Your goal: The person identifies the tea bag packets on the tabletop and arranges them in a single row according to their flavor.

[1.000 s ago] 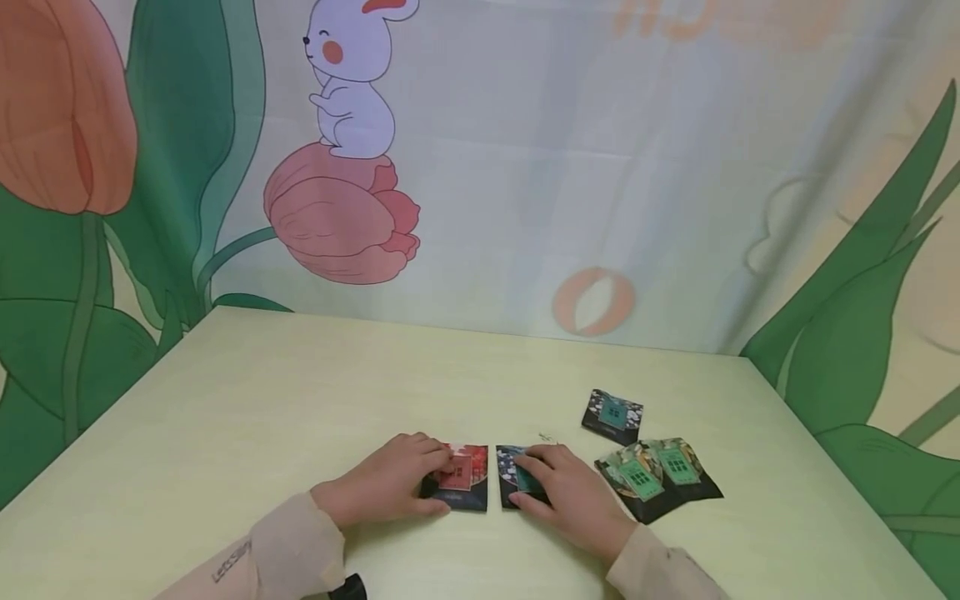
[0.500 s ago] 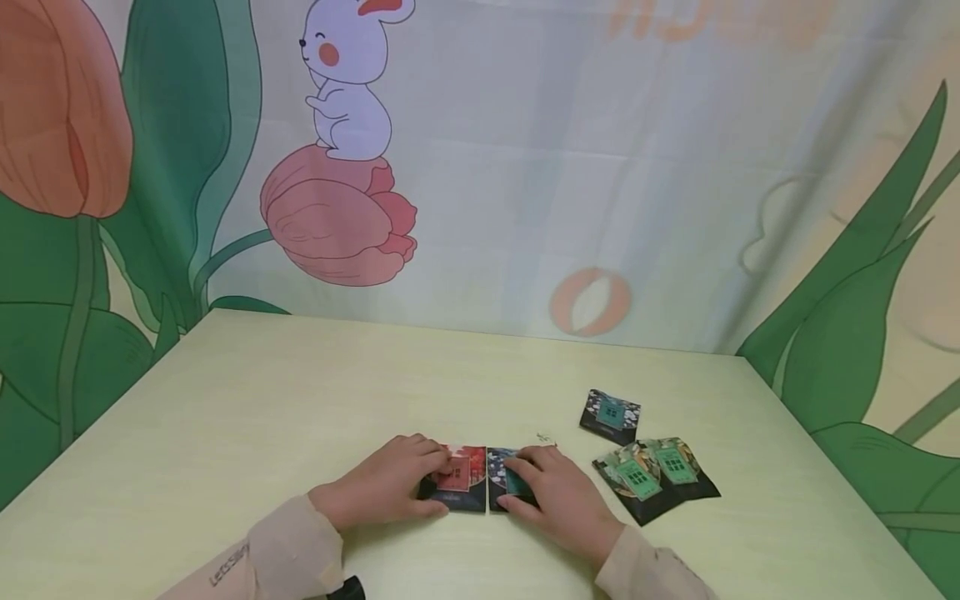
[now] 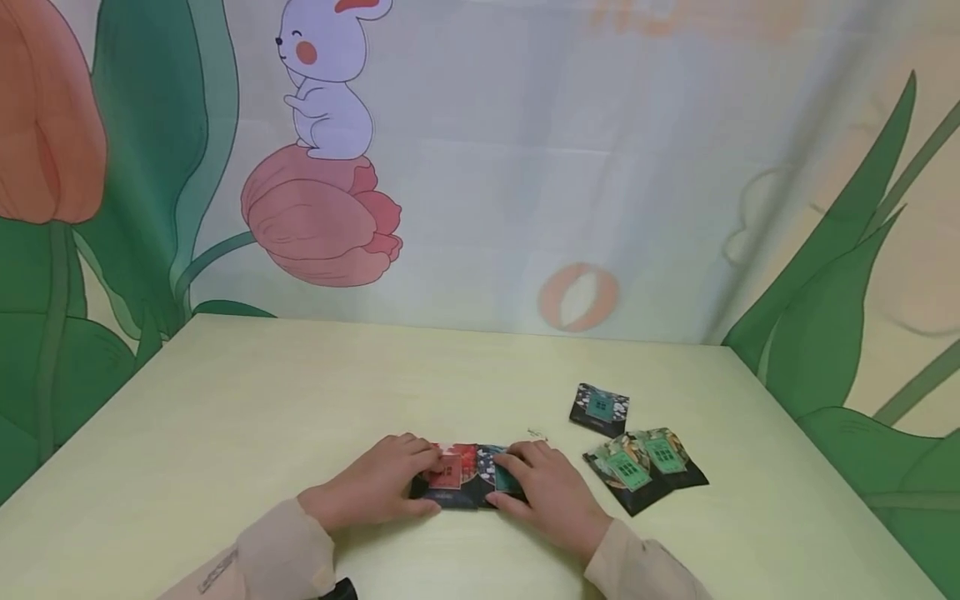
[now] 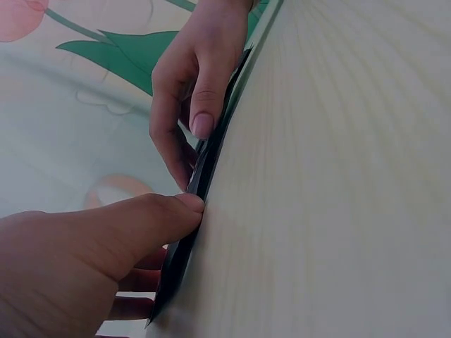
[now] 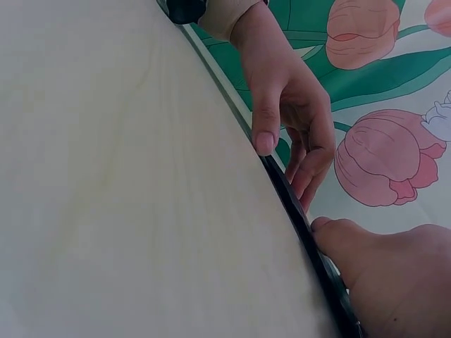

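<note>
Red-and-black flat square packet (image 3: 454, 482) and dark, white-flowered flat square packet (image 3: 486, 463) lay side by side on the pale yellow wood-grained table (image 3: 300, 383), meeting at the middle (whether they overlapped slightly, I could not tell). Small dark characters stood on the first one's red label, too small to read; the other's teal label was half hidden. Behind and to the right, a black-and-white flowered packet with a teal label (image 3: 601, 408) lay near two overlapping dark packets with bright green labels (image 3: 628, 472), their print equally illegible. Faint orange lettering (image 3: 633, 15) on the pale printed curtain (image 3: 480, 183) was blurred and cut off at the top, while a black object (image 3: 342, 590) by the beige left sleeve (image 3: 285, 546) ran out of the lower edge. The left hand (image 3: 375, 482) pinched the red-and-black packet, thumb at its near edge and bent fingers over its left part, which they covered. Mirroring it, the right hand (image 3: 553, 498) pinched the white-flowered packet, covering its right part, wrist angled inward.
</note>
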A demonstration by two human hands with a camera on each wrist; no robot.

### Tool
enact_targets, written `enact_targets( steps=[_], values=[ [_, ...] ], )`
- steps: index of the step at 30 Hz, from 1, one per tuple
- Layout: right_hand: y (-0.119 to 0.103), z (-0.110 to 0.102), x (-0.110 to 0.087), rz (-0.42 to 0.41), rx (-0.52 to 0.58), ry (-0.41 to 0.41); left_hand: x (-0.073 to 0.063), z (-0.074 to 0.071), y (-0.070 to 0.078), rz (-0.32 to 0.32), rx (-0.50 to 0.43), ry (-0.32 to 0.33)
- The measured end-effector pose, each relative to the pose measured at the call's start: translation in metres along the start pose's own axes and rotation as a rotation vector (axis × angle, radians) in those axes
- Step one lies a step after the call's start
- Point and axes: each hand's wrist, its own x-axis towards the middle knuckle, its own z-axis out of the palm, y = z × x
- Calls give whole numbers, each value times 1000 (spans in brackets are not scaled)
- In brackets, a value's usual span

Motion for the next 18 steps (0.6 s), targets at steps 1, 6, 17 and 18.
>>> enact_targets(
  steps=[1,6,17,18],
  values=[
    [0,0,0,4,0,-5,0,0,0,0,-4,1],
    [-1,-6,3,25,37,-65,-3,2,-1,-1,-14,18],
    [24,-42,12,62,-4,-13,-1,2,2,11,-7,49],
    [28,-46,13,65,-22,-7,-1,1,2,11,-10,47]
  ],
)
